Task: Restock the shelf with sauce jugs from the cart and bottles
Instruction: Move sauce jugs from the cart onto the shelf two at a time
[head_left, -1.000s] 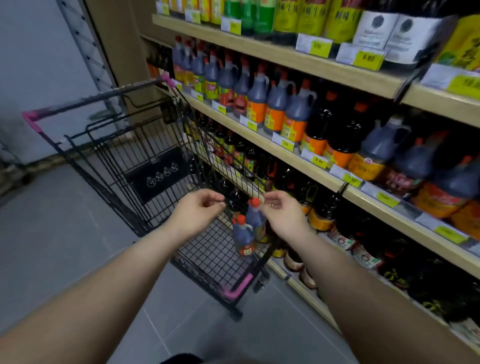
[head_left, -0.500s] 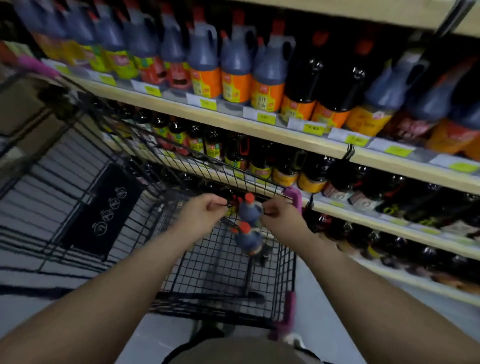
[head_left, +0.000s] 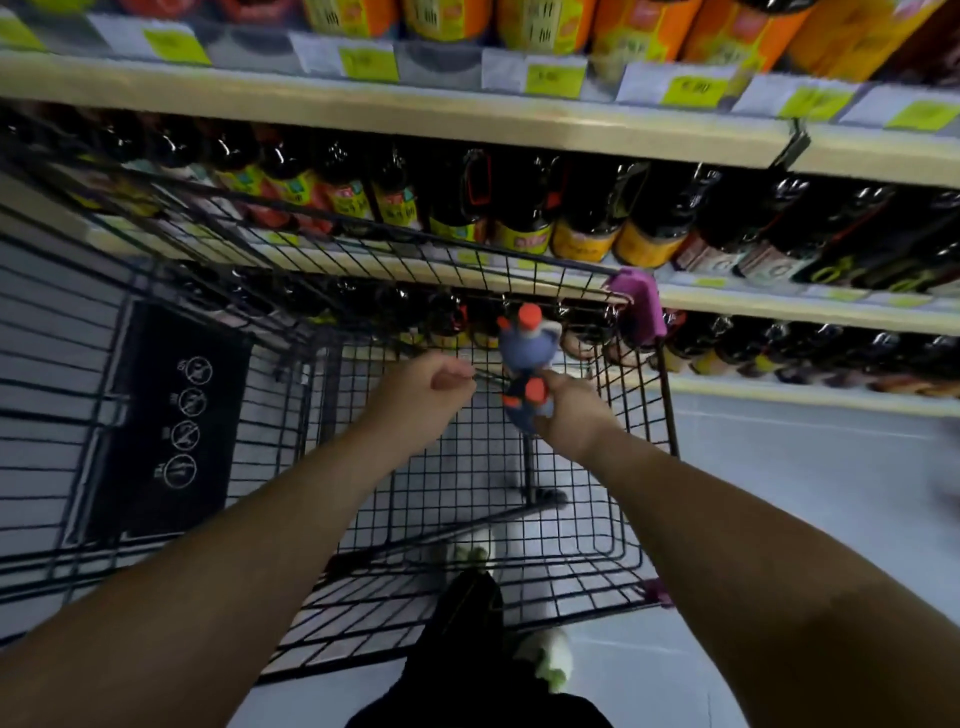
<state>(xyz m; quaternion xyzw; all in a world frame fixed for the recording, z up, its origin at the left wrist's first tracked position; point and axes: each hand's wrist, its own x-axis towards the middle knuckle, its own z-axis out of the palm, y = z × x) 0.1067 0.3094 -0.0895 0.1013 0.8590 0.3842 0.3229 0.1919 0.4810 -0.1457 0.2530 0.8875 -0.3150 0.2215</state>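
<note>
Inside the cart (head_left: 644, 431), near its far right corner w/ free mesh floor to the left, right hand (head_left: 569, 410) grasps one sauce jug (head_left: 525, 410) just beside another jug (head_left: 525, 343); left hand (head_left: 415, 397) is clenched, holding nothing.

Pale grey floor (head_left: 810, 493) under dim store light.

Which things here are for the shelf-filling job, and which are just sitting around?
For the job:
- two blue sauce jugs with red caps in the cart
- right hand touching the nearer jug
- left hand, closed, empty
- shelf to restock

Just there:
- dark bottles already shelved
- yellow price tags
- black sign in the cart
- purple corner guard
</note>
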